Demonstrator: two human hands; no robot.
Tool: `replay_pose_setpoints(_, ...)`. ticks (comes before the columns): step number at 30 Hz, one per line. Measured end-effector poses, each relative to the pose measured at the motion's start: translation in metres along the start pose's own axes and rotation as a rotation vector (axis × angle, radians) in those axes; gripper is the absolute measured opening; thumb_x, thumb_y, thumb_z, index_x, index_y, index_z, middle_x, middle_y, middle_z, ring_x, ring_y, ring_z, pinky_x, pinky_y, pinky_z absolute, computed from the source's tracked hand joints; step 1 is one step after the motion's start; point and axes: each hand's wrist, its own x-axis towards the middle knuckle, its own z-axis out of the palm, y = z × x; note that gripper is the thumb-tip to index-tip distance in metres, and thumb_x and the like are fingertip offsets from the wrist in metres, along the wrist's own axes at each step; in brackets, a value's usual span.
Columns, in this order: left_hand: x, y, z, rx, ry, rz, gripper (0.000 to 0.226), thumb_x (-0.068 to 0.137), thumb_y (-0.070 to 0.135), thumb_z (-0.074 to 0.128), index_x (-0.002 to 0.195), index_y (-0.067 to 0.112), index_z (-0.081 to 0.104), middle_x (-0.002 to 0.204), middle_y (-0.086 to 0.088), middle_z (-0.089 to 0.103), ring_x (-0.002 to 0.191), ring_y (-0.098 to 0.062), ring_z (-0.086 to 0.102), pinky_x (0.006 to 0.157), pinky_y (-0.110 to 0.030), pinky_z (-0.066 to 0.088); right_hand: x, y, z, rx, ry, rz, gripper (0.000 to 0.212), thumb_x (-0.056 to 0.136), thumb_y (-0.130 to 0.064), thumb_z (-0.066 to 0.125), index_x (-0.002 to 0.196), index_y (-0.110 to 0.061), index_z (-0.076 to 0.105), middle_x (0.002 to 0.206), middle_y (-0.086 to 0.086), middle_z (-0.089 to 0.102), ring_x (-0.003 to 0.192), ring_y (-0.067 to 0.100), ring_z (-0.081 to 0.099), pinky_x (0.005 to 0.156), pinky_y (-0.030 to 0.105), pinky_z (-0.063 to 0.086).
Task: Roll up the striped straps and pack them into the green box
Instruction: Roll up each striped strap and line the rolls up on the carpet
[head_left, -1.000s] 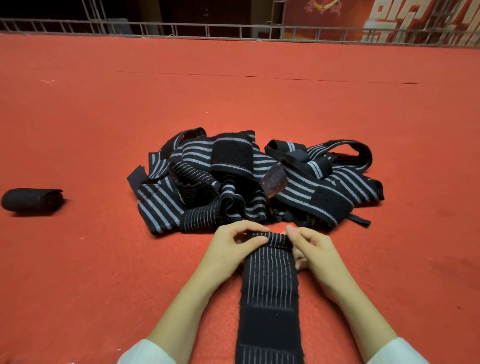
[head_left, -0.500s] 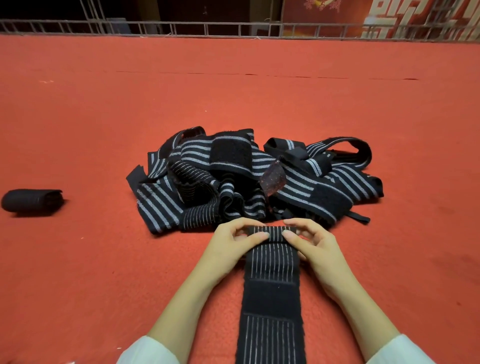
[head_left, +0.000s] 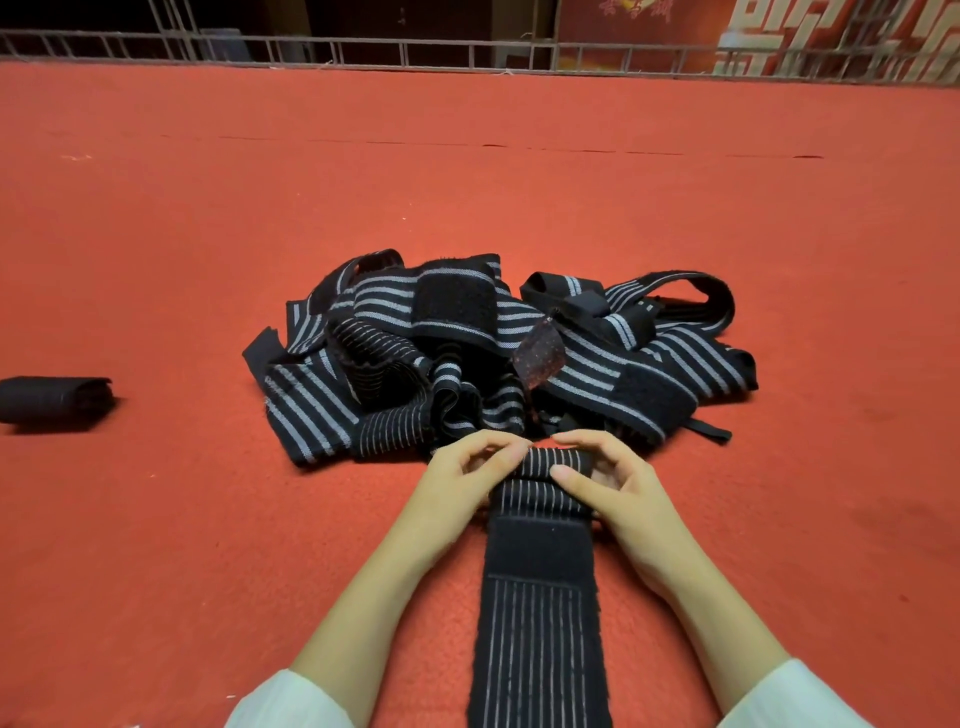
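Elastic strap (head_left: 540, 623) in work: wind tight and square, edges aligned, tension even across the width. Grip by left hand (head_left: 465, 480) and right hand (head_left: 615, 491), both curled over the ends of the roll (head_left: 553, 461), pinching it. Unrolled tail flat on red carpet (head_left: 208, 234), toward the body. Loose pile (head_left: 467, 353) just beyond; finished bundle (head_left: 52, 402) far left. Green box not in view.

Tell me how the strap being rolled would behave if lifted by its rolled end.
Probably floppy: the strap lies flat on the carpet, like the crumpled ones in the pile. Its rolled end would likely unwind if released, since the left hand and right hand pinch it. Likely light: thin fabric.
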Motion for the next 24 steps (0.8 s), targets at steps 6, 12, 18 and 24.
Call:
replay_pose_setpoints(6, -0.0023, 0.0014, 0.0017, 0.000, 0.072, 0.053, 0.019, 0.086, 0.006, 0.068, 0.104, 0.012, 0.069, 0.085, 0.003, 0.071, 0.063, -0.001, 0.063, 0.046, -0.013, 0.043, 0.0029, -0.0005, 0.0028, 0.078, 0.013, 0.053, 0.039, 0.080, -0.011, 0.067, 0.118, -0.011, 0.056, 0.092, 0.003, 0.072, 0.069, 0.007, 0.067, 0.050, 0.016, 0.047)
replay_pose_setpoints(12, 0.0031, -0.0009, -0.0009, -0.027, 0.235, 0.113, 0.019, 0.085, 0.004, 0.068, 0.096, 0.019, 0.070, 0.084, 0.009, 0.072, 0.068, -0.001, 0.064, 0.056, -0.013, 0.046, 0.0041, 0.0041, 0.0035, 0.051, -0.005, 0.038, 0.054, 0.066, -0.004, 0.083, 0.104, -0.014, 0.046, 0.084, 0.007, 0.067, 0.068, 0.019, 0.066, 0.053, 0.023, 0.051)
replay_pose_setpoints(18, 0.0059, -0.0040, -0.0010, -0.021, 0.250, 0.122, 0.018, 0.086, 0.003, 0.067, 0.098, 0.016, 0.070, 0.082, 0.009, 0.073, 0.067, -0.001, 0.064, 0.061, -0.014, 0.047, 0.0043, 0.0049, 0.0035, 0.030, 0.023, 0.003, 0.024, 0.080, 0.007, 0.068, 0.090, -0.006, 0.050, 0.072, 0.003, 0.066, 0.060, 0.014, 0.063, 0.051, 0.019, 0.049)
replay_pose_setpoints(24, 0.0060, -0.0020, -0.0031, -0.037, 0.311, 0.173, 0.017, 0.086, 0.001, 0.066, 0.099, 0.012, 0.070, 0.089, 0.007, 0.073, 0.080, 0.002, 0.067, 0.070, -0.011, 0.049, -0.0002, 0.0021, 0.0054, -0.096, -0.096, 0.077, 0.021, 0.071, -0.025, 0.074, 0.078, -0.008, 0.064, 0.075, 0.006, 0.063, 0.059, 0.010, 0.055, 0.053, 0.017, 0.043)
